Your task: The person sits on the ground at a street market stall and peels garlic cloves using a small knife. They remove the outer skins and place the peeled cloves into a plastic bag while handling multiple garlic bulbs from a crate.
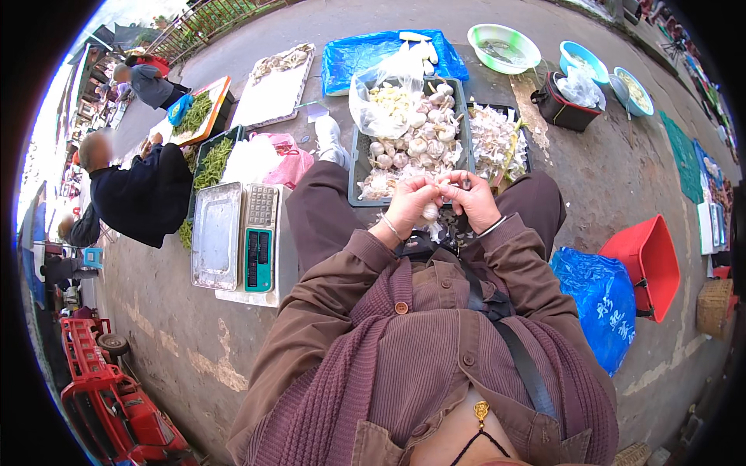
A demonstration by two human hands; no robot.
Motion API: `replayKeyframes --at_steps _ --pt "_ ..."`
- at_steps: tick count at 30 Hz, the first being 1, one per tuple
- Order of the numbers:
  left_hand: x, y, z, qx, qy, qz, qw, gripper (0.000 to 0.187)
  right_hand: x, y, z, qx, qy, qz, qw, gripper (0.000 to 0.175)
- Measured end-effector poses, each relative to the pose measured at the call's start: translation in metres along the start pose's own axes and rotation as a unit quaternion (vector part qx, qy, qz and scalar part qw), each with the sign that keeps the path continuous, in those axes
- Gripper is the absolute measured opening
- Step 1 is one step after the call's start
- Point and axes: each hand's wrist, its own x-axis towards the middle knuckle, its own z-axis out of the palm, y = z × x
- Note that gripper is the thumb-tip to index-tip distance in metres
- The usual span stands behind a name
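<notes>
A garlic bulb (430,212) hangs in my left hand (410,204), held under the curled fingers. The fingertips of my right hand (477,201) meet those of my left over a small pale piece of garlic (444,183), partly hidden by the fingers. A small dark thing shows at the right fingers; what it is I cannot tell. Both hands are just above the near edge of a dark plastic crate (353,185) between my legs. In it lie many garlic bulbs (417,145) and a clear plastic bag (364,110) of peeled cloves (389,100).
A tray of garlic skins (495,137) adjoins the crate's right side. On the left stands a digital scale (217,236) beside a pink bag (291,160). A blue bag (594,303) and red bin (644,268) are at right. A seated person (134,186) is nearby.
</notes>
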Motion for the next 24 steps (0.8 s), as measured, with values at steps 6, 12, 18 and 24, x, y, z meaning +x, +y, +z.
replayKeyframes --at_steps 6,12,18,24 --pt "0.011 -0.011 -0.009 0.0 -0.002 -0.006 1.0 0.006 0.008 0.009 -0.005 0.043 -0.003 0.05 0.998 0.019" --pt "0.015 -0.015 -0.021 -0.04 0.02 -0.021 0.999 0.005 0.023 0.016 -0.004 0.124 0.031 0.051 0.99 0.018" --pt "0.02 -0.017 -0.028 -0.055 0.039 -0.028 0.997 0.005 0.043 0.017 -0.02 0.21 0.046 0.056 0.975 0.027" --pt "0.023 -0.021 -0.045 -0.041 0.053 -0.049 0.997 0.007 0.056 -0.011 -0.038 0.225 0.05 0.052 0.972 0.031"
